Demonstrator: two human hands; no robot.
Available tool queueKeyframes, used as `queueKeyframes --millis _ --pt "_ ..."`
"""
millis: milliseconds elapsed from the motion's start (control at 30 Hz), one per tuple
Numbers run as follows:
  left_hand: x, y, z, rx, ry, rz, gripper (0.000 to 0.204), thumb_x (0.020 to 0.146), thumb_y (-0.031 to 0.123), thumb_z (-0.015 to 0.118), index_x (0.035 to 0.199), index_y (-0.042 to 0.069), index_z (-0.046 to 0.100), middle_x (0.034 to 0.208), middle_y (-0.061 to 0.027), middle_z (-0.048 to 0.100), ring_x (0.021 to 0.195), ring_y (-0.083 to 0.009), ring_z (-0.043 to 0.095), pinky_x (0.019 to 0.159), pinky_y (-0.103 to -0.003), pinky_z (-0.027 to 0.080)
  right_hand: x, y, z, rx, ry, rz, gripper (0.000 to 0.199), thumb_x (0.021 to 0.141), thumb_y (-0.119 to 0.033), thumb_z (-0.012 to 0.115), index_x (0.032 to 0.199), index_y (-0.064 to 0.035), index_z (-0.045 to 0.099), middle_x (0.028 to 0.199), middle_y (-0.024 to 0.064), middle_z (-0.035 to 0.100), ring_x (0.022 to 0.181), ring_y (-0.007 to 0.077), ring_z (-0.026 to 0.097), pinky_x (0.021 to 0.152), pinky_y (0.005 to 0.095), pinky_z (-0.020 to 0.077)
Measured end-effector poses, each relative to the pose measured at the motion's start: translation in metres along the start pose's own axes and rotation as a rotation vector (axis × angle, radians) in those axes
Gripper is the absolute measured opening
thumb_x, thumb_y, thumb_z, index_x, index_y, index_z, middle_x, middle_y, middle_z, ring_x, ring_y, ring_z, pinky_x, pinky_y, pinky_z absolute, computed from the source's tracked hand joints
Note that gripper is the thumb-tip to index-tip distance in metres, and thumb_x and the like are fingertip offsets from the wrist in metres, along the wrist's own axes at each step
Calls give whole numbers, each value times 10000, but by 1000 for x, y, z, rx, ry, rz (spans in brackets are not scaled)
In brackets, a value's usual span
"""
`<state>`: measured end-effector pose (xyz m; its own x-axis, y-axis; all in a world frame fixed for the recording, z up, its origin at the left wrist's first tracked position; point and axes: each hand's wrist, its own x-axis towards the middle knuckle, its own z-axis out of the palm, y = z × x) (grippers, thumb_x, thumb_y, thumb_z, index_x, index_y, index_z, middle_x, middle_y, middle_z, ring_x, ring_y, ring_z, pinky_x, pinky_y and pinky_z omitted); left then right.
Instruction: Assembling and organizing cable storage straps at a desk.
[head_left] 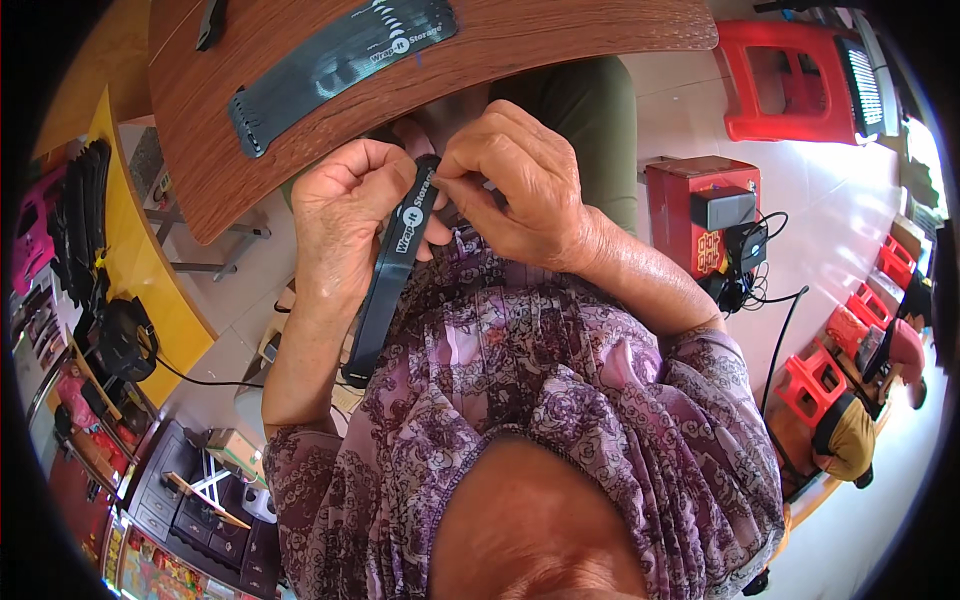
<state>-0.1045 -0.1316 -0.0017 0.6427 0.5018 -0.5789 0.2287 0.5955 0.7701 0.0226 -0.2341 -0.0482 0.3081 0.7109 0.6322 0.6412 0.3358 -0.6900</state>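
Observation:
A long black strap [375,310] with white print hangs slanting in front of my chest, just off the table's near edge. Near its upper end, my left hand [340,215] is closed round it, thumb on top. The fingers of my right hand [520,185] pinch at the strap's top end; what lies between those fingertips is partly hidden. Beyond my hands, a bundle of flat, dark, shiny straps [330,80] with white print lies on the brown wooden table [560,35].
A small black piece [211,25] lies at the table's far left. Black straps [88,205] hang by a yellow-topped table [150,260] on the left. On the right stand a red box [680,190] bearing dark devices and cables, and a red stool [745,80]. Several people sit farther right.

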Motion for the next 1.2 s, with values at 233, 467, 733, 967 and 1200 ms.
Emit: queueKeyframes --millis 233,467,733,967,1200 --pt "1 9 4 53 65 -24 106 826 40 548 864 -58 564 685 -141 629 497 -156 618 410 -204 496 0 2 0 12 -9 73 259 612 26 712 849 -5 613 748 77 580 622 225 536 535 301 422" --pt "2 8 9 -31 52 -31 87 823 40 531 837 -40 562 682 -131 624 487 -143 602 416 -199 477 2 4 -4 -110 15 32 244 601 -1 717 830 -41 646 823 72 580 688 200 523 556 288 423" --pt "1 3 7 21 43 -37 104 840 64 494 804 -16 550 687 -100 615 506 -125 598 429 -196 463 0 2 -4 -115 -6 58 259 581 -4 721 827 -41 644 800 62 569 681 200 508 566 295 419" --pt "-1 -6 3 42 30 45 87 858 56 499 847 -19 541 705 -66 601 522 -112 597 426 -192 458 7 -5 -2 147 -48 350 206 615 41 700 783 -18 595 777 88 544 729 255 534 588 332 450" --pt "-8 -12 3 146 11 136 11 835 4 522 827 3 515 662 -11 527 550 -71 546 478 -208 463 7 -15 -6 258 -156 561 122 656 61 643 724 -16 577 729 56 539 596 119 535 513 224 432"
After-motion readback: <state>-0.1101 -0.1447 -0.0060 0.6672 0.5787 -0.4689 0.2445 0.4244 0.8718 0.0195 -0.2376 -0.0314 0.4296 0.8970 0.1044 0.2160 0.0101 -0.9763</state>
